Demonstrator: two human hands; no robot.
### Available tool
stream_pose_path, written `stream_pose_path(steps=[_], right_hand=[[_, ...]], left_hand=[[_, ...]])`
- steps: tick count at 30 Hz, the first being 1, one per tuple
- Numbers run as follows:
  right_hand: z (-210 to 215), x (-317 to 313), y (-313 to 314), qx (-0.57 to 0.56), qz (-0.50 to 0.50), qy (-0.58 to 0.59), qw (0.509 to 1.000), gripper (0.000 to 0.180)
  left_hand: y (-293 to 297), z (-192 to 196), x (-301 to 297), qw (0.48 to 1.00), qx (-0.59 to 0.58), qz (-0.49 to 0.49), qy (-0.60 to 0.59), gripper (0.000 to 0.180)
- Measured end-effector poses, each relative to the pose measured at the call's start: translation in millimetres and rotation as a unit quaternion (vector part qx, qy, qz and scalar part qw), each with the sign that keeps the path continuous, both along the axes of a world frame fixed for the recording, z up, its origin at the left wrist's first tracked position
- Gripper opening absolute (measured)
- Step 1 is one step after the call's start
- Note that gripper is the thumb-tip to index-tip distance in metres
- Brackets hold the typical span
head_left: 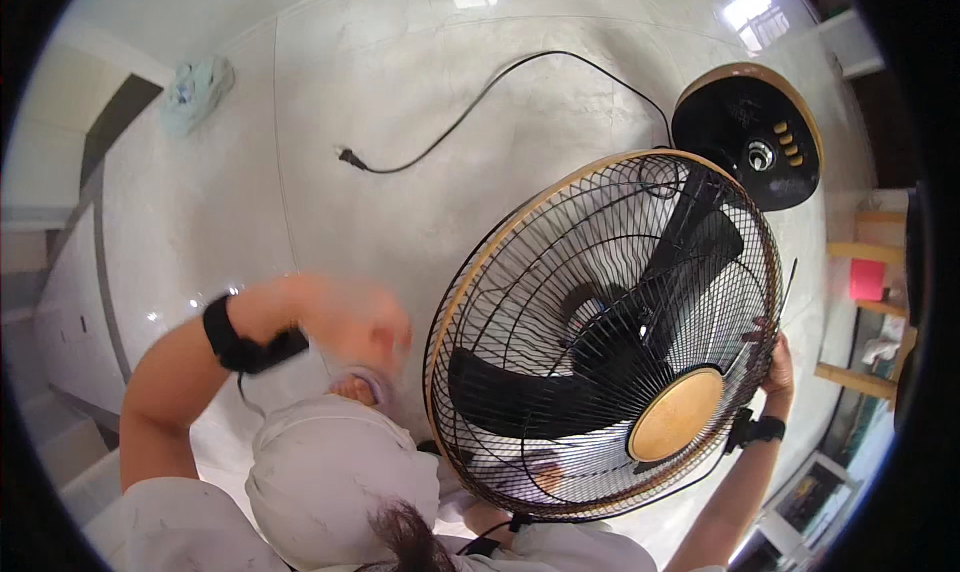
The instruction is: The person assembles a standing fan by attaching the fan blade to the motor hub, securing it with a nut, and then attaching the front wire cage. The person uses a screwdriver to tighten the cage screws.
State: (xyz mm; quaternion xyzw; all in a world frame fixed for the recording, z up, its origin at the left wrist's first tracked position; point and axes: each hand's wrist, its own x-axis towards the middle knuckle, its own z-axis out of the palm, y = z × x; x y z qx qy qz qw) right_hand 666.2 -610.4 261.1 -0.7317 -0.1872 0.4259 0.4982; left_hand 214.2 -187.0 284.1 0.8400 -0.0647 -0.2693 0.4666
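A large electric fan [560, 227] stands tilted before me, with a black wire guard, a gold rim and a gold centre disc [678, 412]. Dark blades [520, 397] show through the guard. My right hand [780, 367] grips the guard's right edge, with some fingers behind the wires. Left of the fan, my left hand [365, 322] is in the air, apart from the guard; motion blur smears its fingers. Beyond the fan at the upper right is its round black base [748, 137], gold-edged, with several gold buttons and a round metal fitting.
A black power cord [455, 122] runs from near the base across the pale tiled floor [340, 222] to a loose plug [352, 159]. A crumpled clear plastic bag [197, 94] lies at the far left. Wooden furniture and a pink object [867, 279] stand at the right.
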Motion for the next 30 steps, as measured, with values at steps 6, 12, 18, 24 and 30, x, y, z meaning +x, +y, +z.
stream_pose_path(steps=[6, 12, 18, 24, 30], right_hand=[[7, -7, -6, 0.002, -0.055, -0.025, 0.998, 0.08], [14, -12, -7, -0.03, -0.099, -0.006, 0.995, 0.079], [4, 15, -33, -0.039, -0.14, 0.021, 0.989, 0.074], [5, 25, -45, -0.06, -0.149, -0.014, 0.987, 0.068], [4, 24, -46, -0.048, -0.149, -0.023, 0.987, 0.063]], left_hand=[[-3, 9, 86, 0.877, -0.169, 0.435, -0.118, 0.04], [5, 17, 98, 0.901, -0.133, 0.391, -0.132, 0.036], [18, 36, 101, 0.944, 0.016, 0.314, -0.101, 0.022], [12, 57, 121, 0.954, 0.129, 0.258, -0.077, 0.02], [27, 56, 132, 0.966, 0.026, 0.255, -0.03, 0.019]])
